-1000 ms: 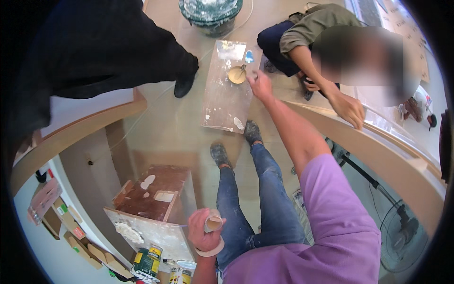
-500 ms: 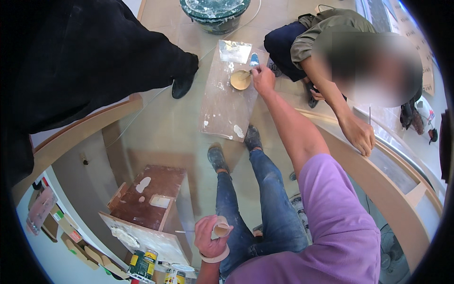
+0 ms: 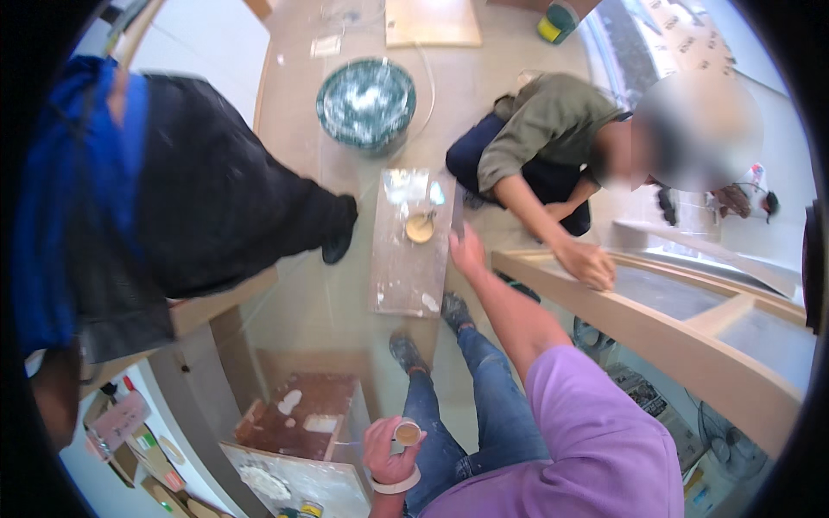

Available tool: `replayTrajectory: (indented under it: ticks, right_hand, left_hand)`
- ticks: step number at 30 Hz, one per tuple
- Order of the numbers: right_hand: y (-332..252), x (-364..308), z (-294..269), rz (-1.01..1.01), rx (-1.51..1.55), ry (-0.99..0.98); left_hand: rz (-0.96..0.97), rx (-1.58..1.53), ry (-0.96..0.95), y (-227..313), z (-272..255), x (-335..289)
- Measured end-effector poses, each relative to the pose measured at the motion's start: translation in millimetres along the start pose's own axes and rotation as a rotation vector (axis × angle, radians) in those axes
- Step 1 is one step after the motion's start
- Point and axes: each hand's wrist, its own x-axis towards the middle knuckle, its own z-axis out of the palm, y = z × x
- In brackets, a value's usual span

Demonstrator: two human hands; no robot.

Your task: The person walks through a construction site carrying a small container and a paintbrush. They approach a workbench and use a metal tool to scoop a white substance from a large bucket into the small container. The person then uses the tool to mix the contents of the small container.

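Cup (image 3: 398, 445) likely light, stiffish; I'd grip its sides below the rim. Left hand (image 3: 390, 451) curled around it. Right hand (image 3: 467, 250), near bowl (image 3: 420, 239): opening, hold, can't tell.

A small round cup (image 3: 407, 433), pale at the rim and tan within, is gripped in the left hand (image 3: 390, 451) above the jeans (image 3: 439, 443), its mouth turned up to show a round opening; whether the tan is a filling or the inner wall cannot be told. Well apart from it, a shallow round bowl (image 3: 419, 230) of smooth, yellowish-beige paste sits on the low, white-spattered bench (image 3: 404, 281), between the bench's middle and its far end and nearer the right edge. A small dark tool (image 3: 431, 217) stands at the bowl's far right side, tilted, its form too small to make out.
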Motion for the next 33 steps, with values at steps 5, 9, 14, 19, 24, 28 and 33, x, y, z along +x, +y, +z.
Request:
replayTrajectory:
  ticks: [5,9,14,19,24,28,33]
  right_hand:
    - [13.8,-105.9,-98.6,0.113,-0.258,-0.217]
    - [-23.0,-124.3,-141.0,0.085,-0.324,-0.402]
    - [-55.7,-83.3,-150.4,0.04,-0.25,-0.475]
    - [-96.9,-27.2,-197.2,0.011,-0.163,-0.547]
    - [-124.2,7.3,-264.4,0.006,-0.026,-0.548]
    - [-127.2,36.6,-282.4,-0.091,0.034,-0.468]
    - [-148.4,58.3,-293.6,-0.143,-0.036,-0.342]
  left_hand:
    - [0.204,0.021,0.009,66.1,-58.3,54.7]
    - [0.353,-0.058,0.023,120.8,-74.4,134.0]
    - [0.452,-0.098,0.013,205.1,-63.0,241.6]
    - [0.375,-0.224,0.044,285.1,-47.9,321.7]
    - [0.402,-0.336,0.032,344.5,-54.2,384.1]
    - [0.415,-0.412,0.093,364.3,-47.1,432.2]
    - [0.391,-0.406,0.044,385.1,-23.6,513.6]
